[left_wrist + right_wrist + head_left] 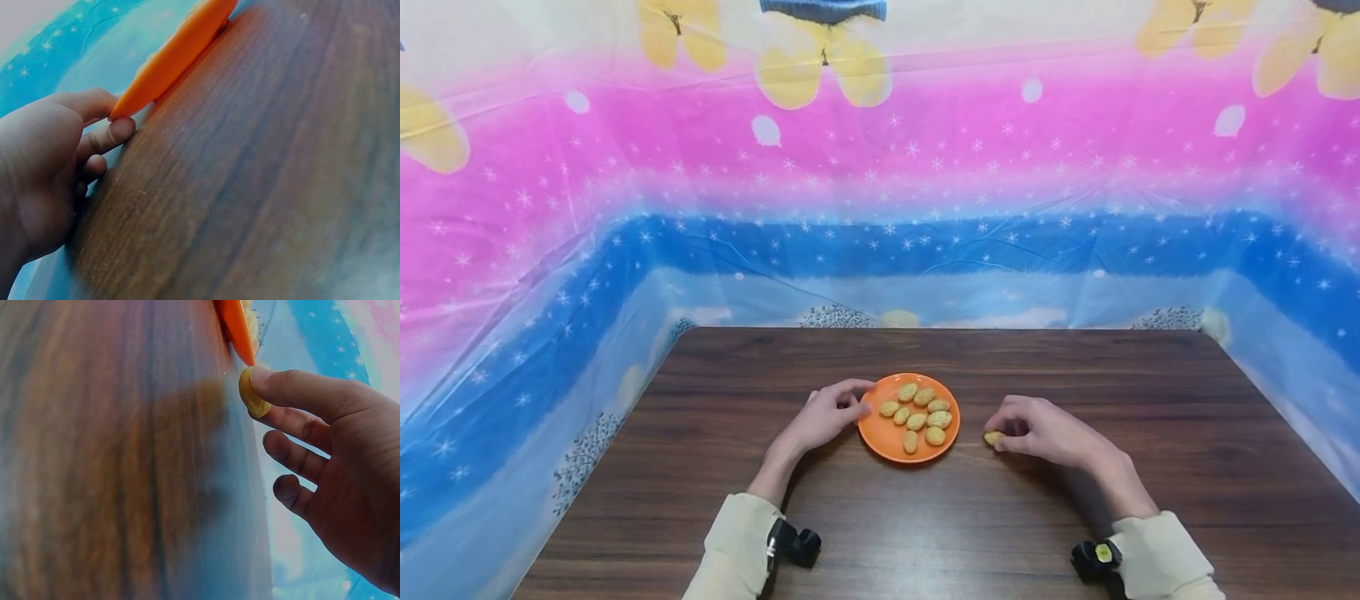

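An orange plate sits on the table in the head view, with several yellow-brown oval nuts spread over it. At its left rim my left hand pinches the edge between thumb and finger; the left wrist view shows the plate from the side in those fingers. To the right of the plate, my right hand holds one more nut between thumb and index finger. That nut appears speckled and oval in the right wrist view, while the remaining fingers are loosely bent behind it.
The dark wood-grain table reaches back to a hanging printed cloth in pink and blue, which surrounds its far and side edges. Small black cameras are strapped at both wrists over cream sleeves.
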